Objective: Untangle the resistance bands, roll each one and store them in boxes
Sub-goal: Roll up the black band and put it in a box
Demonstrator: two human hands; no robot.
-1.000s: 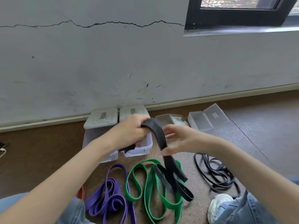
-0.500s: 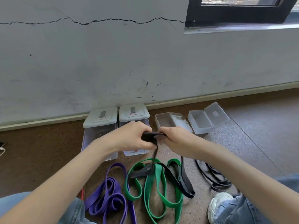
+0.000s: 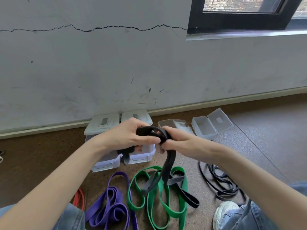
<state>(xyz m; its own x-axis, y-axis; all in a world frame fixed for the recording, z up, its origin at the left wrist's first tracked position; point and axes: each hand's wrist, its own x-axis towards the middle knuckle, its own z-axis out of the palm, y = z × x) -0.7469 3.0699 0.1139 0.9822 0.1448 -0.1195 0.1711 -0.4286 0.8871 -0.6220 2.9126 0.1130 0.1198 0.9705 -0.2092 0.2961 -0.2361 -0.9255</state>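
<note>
A wide black band (image 3: 169,163) is partly rolled between my hands, above the boxes. My left hand (image 3: 132,136) grips the rolled part, and my right hand (image 3: 176,140) pinches the band just beside it. The loose tail hangs down onto a green band (image 3: 159,201) on the floor. A purple band (image 3: 109,208) lies folded to the left of the green one. A thin black band (image 3: 219,181) lies in a heap to the right. A red band (image 3: 79,198) peeks out by my left knee.
Two open clear boxes (image 3: 142,156) with raised lids stand against the wall, under my hands. Two smaller open boxes (image 3: 204,130) sit to their right. My jeans and a white shoe (image 3: 224,213) are at the bottom right. A cracked wall rises behind.
My hands have wound more of the black band into the roll, and the tail on the floor has shifted. The camera has tilted slightly.
</note>
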